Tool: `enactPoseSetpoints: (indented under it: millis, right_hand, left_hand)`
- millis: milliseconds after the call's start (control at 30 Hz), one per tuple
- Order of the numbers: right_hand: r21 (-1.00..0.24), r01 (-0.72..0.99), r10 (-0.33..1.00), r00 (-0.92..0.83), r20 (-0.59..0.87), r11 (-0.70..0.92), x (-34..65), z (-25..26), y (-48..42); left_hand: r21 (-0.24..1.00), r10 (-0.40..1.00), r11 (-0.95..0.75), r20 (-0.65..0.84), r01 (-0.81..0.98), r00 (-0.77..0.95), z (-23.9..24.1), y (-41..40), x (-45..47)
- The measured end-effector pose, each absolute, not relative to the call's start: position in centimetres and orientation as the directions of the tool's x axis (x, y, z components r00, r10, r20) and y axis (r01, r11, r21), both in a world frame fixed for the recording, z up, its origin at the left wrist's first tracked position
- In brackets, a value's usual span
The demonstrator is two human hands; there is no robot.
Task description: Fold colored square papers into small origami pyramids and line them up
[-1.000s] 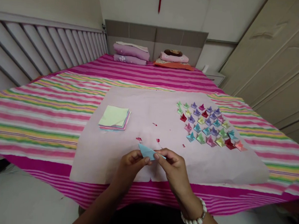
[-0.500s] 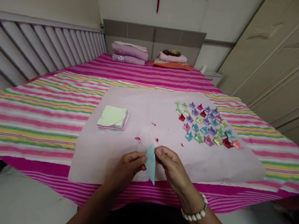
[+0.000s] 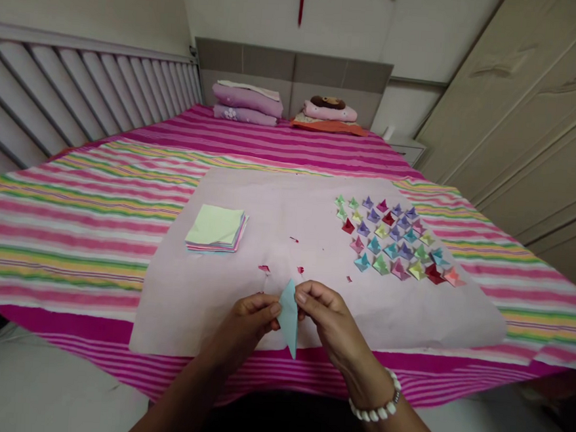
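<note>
A light blue folded paper [image 3: 289, 318], long and pointed at both ends, is held upright between my two hands near the front edge of the white sheet. My left hand [image 3: 248, 318] pinches its left edge between thumb and fingers. On the upper right edge, my right hand [image 3: 327, 317] has its thumb and fingertips closed on the same paper. A stack of square coloured paper [image 3: 217, 227], pale green on top, lies to the left. Rows of small folded paper boats [image 3: 395, 240] in many colours stand to the right.
A large white sheet [image 3: 289, 203] covers part of the striped bedspread [image 3: 80, 221]. Small red paper scraps [image 3: 301, 269] lie beyond my hands. Folded purple bedding [image 3: 246, 104] and a pink pile [image 3: 329, 112] rest by the headboard [image 3: 266, 63].
The view has shifted very slightly. Both hands keep hold of the blue paper, which shows a little more of its broad face at the lower end.
</note>
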State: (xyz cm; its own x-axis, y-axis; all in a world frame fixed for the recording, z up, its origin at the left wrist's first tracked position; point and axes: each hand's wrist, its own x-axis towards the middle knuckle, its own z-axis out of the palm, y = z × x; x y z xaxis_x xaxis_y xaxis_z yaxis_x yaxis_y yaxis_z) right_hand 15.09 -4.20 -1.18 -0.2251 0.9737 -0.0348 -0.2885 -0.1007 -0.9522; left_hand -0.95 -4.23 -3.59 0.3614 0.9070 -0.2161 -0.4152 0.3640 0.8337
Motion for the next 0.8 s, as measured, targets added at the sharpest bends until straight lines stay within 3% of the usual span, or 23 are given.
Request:
enactPoseSetpoints:
  millis: [100, 300, 500, 633, 700, 800]
  right_hand:
    - [-0.954, -0.283, 0.974, -0.226, -0.033, -0.098, 15.2, -1.3, -4.0]
    - [-0.966, -0.248, 0.971, -0.237, -0.012, -0.073, 15.6, -1.0, -4.0]
    - [-0.974, -0.2, 0.957, -0.287, -0.046, -0.107, 15.5, -1.2, -4.2]
    - [-0.999, 0.03, 0.996, -0.088, 0.021, 0.023, 14.9, -2.0, -4.2]
    - [-0.972, 0.201, 0.992, 0.015, 0.129, 0.123, 14.6, -2.4, -4.3]
    - [-0.888, 0.379, 0.955, 0.036, 0.294, 0.259, 13.9, -2.7, -4.7]
  left_hand:
    - [0.849, 0.912, 0.337, -0.187, -0.408, 0.366, -3.5, -4.2, -0.9]
    - [0.932, 0.966, 0.207, -0.145, -0.297, 0.216, -3.8, -3.8, -1.2]
    - [0.947, 0.968, 0.194, -0.142, -0.257, 0.207, -3.6, -3.8, -0.9]
    - [0.998, 0.996, 0.068, -0.067, -0.004, 0.061, -2.9, -4.2, -0.5]
    - [0.986, 0.998, -0.048, 0.054, 0.161, -0.031, -2.9, -4.5, -0.3]
    - [0.916, 0.974, -0.191, 0.221, 0.352, -0.045, -3.2, -4.8, 0.2]
